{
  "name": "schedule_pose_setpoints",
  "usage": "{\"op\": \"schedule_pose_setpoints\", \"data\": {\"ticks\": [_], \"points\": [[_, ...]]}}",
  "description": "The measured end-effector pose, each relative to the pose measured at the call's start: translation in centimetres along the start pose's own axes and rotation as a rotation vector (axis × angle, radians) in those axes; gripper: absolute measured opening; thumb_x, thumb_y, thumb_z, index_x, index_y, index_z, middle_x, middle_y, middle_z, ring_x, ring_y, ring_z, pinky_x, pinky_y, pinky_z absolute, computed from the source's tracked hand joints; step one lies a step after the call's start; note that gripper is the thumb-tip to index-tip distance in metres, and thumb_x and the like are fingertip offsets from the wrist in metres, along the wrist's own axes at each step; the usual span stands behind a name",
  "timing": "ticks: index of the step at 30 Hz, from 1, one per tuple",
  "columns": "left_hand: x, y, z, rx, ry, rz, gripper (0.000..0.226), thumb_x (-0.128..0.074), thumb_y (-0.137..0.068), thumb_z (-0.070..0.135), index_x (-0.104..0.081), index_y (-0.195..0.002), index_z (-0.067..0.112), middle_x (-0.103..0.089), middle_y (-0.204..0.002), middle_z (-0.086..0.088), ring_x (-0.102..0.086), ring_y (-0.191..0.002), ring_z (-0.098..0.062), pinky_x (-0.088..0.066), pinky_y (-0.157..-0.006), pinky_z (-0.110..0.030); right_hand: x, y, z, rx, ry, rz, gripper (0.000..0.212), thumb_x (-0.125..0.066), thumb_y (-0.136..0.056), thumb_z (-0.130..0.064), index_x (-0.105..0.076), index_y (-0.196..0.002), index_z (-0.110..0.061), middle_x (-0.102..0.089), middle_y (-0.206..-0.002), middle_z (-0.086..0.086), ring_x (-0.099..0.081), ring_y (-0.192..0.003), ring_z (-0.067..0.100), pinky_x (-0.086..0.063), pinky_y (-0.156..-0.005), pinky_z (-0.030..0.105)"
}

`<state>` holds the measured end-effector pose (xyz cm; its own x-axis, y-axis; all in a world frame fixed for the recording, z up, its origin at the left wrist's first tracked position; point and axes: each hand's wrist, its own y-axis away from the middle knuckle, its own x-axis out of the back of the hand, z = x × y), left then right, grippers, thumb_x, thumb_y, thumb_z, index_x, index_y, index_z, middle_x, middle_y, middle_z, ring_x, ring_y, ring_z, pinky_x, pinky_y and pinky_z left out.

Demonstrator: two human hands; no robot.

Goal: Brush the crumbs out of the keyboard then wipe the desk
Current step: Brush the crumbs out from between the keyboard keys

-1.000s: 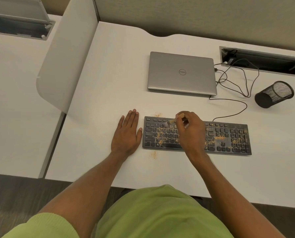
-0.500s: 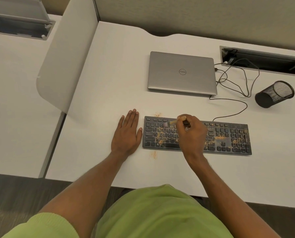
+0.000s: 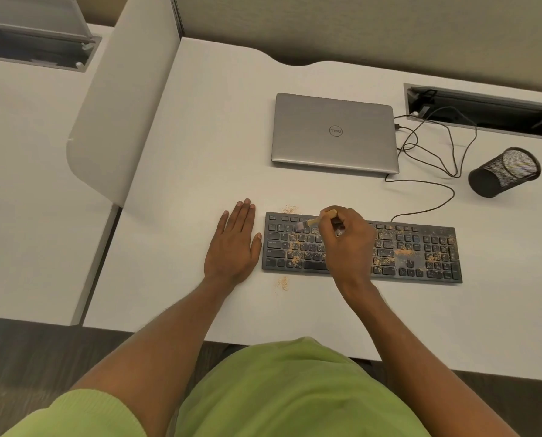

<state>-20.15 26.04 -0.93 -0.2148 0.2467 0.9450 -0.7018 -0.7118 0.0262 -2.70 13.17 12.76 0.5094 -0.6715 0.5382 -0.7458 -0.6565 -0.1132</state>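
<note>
A dark keyboard [image 3: 421, 253] lies on the white desk [image 3: 200, 152], speckled with orange crumbs [image 3: 405, 252] over its left and right key blocks. My right hand [image 3: 348, 241] hovers over the keyboard's middle and grips a small wooden-handled brush [image 3: 315, 220], its pale bristles touching the upper-left keys. My left hand [image 3: 233, 244] rests flat on the desk, fingers straight, its thumb against the keyboard's left edge. Small crumb patches lie on the desk behind the keyboard [image 3: 289, 209] and in front of it [image 3: 282, 282].
A closed silver laptop [image 3: 334, 132] sits behind the keyboard, with black cables [image 3: 433, 152] running to a recessed cable tray [image 3: 484, 110]. A black mesh pen cup [image 3: 504, 171] stands at the right. A white divider panel [image 3: 121, 99] borders the desk's left side.
My right hand has swung the brush leftward, so the bristles have travelled left along the keyboard's upper rows. My left hand has stayed in place.
</note>
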Motion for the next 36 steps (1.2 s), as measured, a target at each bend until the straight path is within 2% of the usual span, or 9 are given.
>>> {"op": "schedule_pose_setpoints", "data": {"ticks": [4, 9, 13, 19, 24, 28, 30, 32, 36], "points": [[0.0, 0.0, 0.0, 0.001, 0.002, 0.003, 0.069, -0.024, -0.111, 0.042, -0.010, -0.172, 0.014, -0.008, -0.180, -0.002, -0.001, -0.166, -0.013, -0.005, -0.135, -0.040, -0.5, -0.1, 0.0, 0.013, 0.022, -0.026, 0.013, -0.063, -0.102, -0.016, -0.076, -0.099, -0.016, -0.072, -0.090, -0.006, -0.065, -0.084, 0.006, -0.053, -0.073, 0.021], [0.0, 0.0, 0.0, 0.003, 0.002, 0.006, 0.069, -0.026, -0.111, 0.042, -0.010, -0.172, 0.014, -0.008, -0.180, -0.002, -0.002, -0.166, -0.013, -0.005, -0.135, -0.039, -0.7, 0.3, 0.5, -0.003, 0.087, -0.103, 0.015, -0.064, -0.101, -0.019, -0.077, -0.095, -0.015, -0.072, -0.087, -0.004, -0.066, -0.082, 0.007, -0.057, -0.071, 0.028], [0.0, 0.0, 0.0, 0.005, 0.006, 0.004, 0.069, -0.024, -0.111, 0.043, -0.009, -0.172, 0.014, -0.007, -0.179, -0.002, -0.001, -0.166, -0.012, -0.004, -0.135, -0.039, -0.4, 0.3, 0.1, -0.010, 0.047, -0.073, 0.014, -0.065, -0.100, -0.016, -0.076, -0.090, -0.014, -0.071, -0.084, -0.006, -0.065, -0.078, 0.008, -0.054, -0.068, 0.025], [0.0, 0.0, 0.0, 0.003, 0.004, 0.004, 0.070, -0.022, -0.110, 0.044, -0.009, -0.172, 0.014, -0.008, -0.179, -0.002, -0.002, -0.166, -0.014, -0.006, -0.136, -0.041, -0.6, 0.4, 0.2, 0.020, 0.085, -0.071, 0.014, -0.064, -0.102, -0.019, -0.078, -0.101, -0.015, -0.070, -0.089, -0.007, -0.066, -0.084, 0.007, -0.052, -0.072, 0.019], [-0.1, -0.1, 0.0, 0.003, 0.004, 0.002, 0.070, -0.020, -0.110, 0.045, -0.010, -0.172, 0.014, -0.007, -0.180, -0.002, -0.002, -0.166, -0.014, -0.007, -0.135, -0.041, -0.2, 0.5, 0.3, 0.018, 0.075, -0.100, 0.014, -0.065, -0.101, -0.014, -0.074, -0.090, -0.015, -0.065, -0.080, -0.015, -0.064, -0.081, 0.006, -0.049, -0.067, 0.013], [-0.1, -0.1, 0.0, 0.004, 0.011, 0.005, 0.070, -0.022, -0.110, 0.044, -0.010, -0.172, 0.014, -0.007, -0.180, -0.002, -0.002, -0.166, -0.013, -0.007, -0.135, -0.041, 0.0, -0.1, 0.3, 0.156, 0.106, -0.112, 0.009, -0.064, -0.102, -0.015, -0.073, -0.100, -0.015, -0.070, -0.095, -0.005, -0.059, -0.086, 0.010, -0.045, -0.080, 0.022], [-0.1, -0.1, -0.1, 0.000, 0.014, 0.014, 0.069, -0.023, -0.110, 0.043, -0.011, -0.172, 0.013, -0.009, -0.179, -0.002, -0.003, -0.166, -0.013, -0.009, -0.135, -0.042, -0.3, -0.4, 0.6, 0.247, 0.179, -0.165, 0.008, -0.066, -0.100, -0.015, -0.073, -0.101, -0.019, -0.071, -0.098, -0.008, -0.055, -0.093, 0.009, -0.035, -0.087, 0.028], [-0.1, -0.1, -0.1, -0.003, 0.012, 0.012, 0.070, -0.022, -0.110, 0.043, -0.013, -0.172, 0.013, -0.010, -0.179, -0.003, -0.004, -0.166, -0.013, -0.010, -0.135, -0.043, -0.7, -0.7, 0.8, 0.297, 0.219, -0.202, 0.011, -0.067, -0.099, -0.014, -0.073, -0.100, -0.023, -0.070, -0.097, -0.012, -0.052, -0.096, 0.009, -0.027, -0.089, 0.030], [-0.1, -0.1, -0.1, -0.004, 0.021, 0.014, 0.070, -0.022, -0.109, 0.043, -0.013, -0.172, 0.013, -0.011, -0.179, -0.003, -0.005, -0.166, -0.013, -0.009, -0.135, -0.042, -1.2, -0.8, 0.9, 0.329, 0.251, -0.254, 0.012, -0.068, -0.096, -0.015, -0.075, -0.101, -0.024, -0.071, -0.098, -0.011, -0.053, -0.099, 0.010, -0.023, -0.089, 0.031]]}}
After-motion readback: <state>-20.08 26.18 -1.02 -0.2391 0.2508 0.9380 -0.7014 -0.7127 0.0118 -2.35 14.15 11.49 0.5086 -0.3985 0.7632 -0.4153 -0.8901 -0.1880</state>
